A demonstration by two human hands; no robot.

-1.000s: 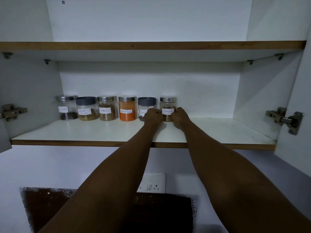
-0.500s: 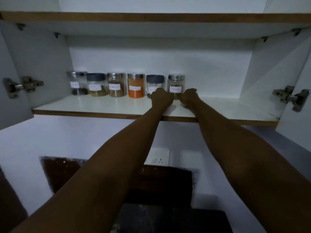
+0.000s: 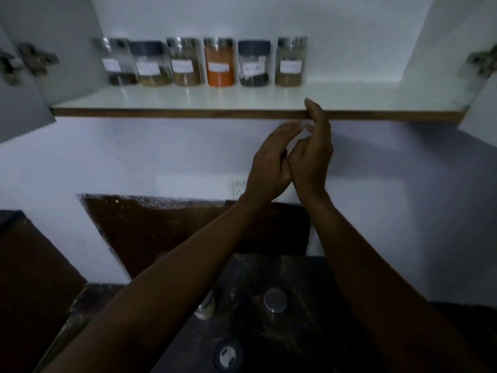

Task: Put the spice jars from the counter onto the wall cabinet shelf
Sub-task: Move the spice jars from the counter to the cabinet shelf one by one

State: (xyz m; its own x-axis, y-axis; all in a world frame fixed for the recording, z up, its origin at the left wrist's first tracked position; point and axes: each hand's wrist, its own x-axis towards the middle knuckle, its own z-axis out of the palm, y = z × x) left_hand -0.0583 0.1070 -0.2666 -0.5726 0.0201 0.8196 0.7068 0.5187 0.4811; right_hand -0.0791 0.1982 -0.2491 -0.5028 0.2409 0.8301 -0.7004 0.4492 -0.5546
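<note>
Wall cabinet shelf (image 3: 161, 99) spans the top of the head view, white top, brown front edge, doors swung open either side with hinges showing. Dark counter (image 3: 309, 332) below, brown backsplash panel (image 3: 161, 230) behind it, wall socket (image 3: 238, 188) partly hidden by the left wrist. Six labelled spice jars stand in a row at the back of the shelf, close together: clear jar (image 3: 118, 61), dark-lidded jar (image 3: 150, 63), tan jar (image 3: 187, 61), orange jar (image 3: 219, 61), black-lidded jar (image 3: 254, 63), end jar (image 3: 290, 61) rightmost. Three more jars on the counter: one by the left forearm (image 3: 205, 308), a steel-lidded one (image 3: 274, 300), a dark-lidded one (image 3: 228, 355) nearest; contents not readable, frame is dim and blurred. Left hand (image 3: 269, 162) and right hand (image 3: 312, 154) are together just below the shelf edge, palms facing, fingers loose, holding nothing; probably touching at the heels.
</note>
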